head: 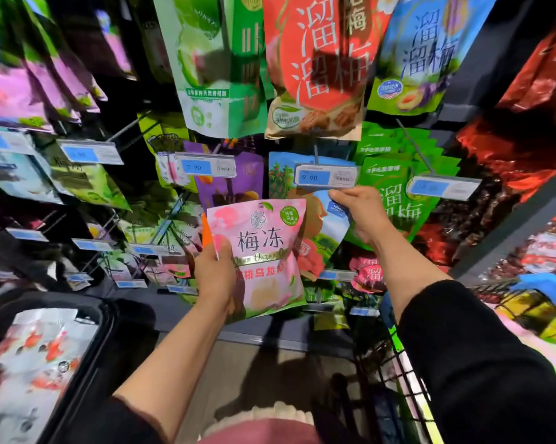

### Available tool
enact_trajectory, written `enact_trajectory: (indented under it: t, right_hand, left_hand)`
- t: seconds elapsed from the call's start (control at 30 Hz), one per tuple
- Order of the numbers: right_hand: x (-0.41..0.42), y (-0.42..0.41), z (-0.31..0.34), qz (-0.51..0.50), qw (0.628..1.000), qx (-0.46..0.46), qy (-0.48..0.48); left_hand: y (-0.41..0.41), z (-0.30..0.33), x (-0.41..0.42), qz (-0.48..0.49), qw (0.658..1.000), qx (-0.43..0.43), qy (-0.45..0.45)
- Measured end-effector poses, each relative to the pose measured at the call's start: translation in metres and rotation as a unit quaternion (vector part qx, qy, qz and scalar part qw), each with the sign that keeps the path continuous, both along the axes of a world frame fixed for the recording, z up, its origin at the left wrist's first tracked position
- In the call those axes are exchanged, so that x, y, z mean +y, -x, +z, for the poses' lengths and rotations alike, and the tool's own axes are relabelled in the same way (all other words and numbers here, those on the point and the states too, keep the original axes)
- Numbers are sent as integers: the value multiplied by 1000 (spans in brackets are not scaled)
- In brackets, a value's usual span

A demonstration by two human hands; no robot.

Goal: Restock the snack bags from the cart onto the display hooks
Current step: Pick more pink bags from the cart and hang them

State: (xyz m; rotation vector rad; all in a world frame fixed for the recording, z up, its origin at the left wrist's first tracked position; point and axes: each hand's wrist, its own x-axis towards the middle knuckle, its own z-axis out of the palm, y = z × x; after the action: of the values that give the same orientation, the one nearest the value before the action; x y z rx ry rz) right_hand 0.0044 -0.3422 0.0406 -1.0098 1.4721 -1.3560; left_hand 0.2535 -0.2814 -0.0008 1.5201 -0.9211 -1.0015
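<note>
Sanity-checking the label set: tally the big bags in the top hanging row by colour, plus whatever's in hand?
Green top-row bags: 1
Red top-row bags: 1
Blue top-row bags: 1
Pink bag held by left hand: 1
Total: 4
Right hand grips the blue bag under the 9.90 tag.

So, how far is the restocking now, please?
Done: many hooks already carry bags, like the green bags at right. In hand: the left hand grips a pink bag, not yet hung, while the right hand touches the blue bag under the 9.90 price tag. Left: hanging this bag; more packs show in the cart.
</note>
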Motion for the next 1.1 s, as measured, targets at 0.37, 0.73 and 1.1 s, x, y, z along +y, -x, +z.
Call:
enact_trajectory:
  t: [0.37, 0.73, 1.1]
  right_hand:
    - [-14, -3, 10, 2, 997, 52, 56]
    - [-32, -6, -7, -92, 989, 87, 79]
    - [-28, -14, -58, -128, 991, -11, -37]
  left_hand:
    - [7, -5, 8, 6, 1000, -8, 13]
    - [7, -2, 8, 24, 1000, 7, 14]
    - [-3, -5, 5, 43, 999, 5, -7]
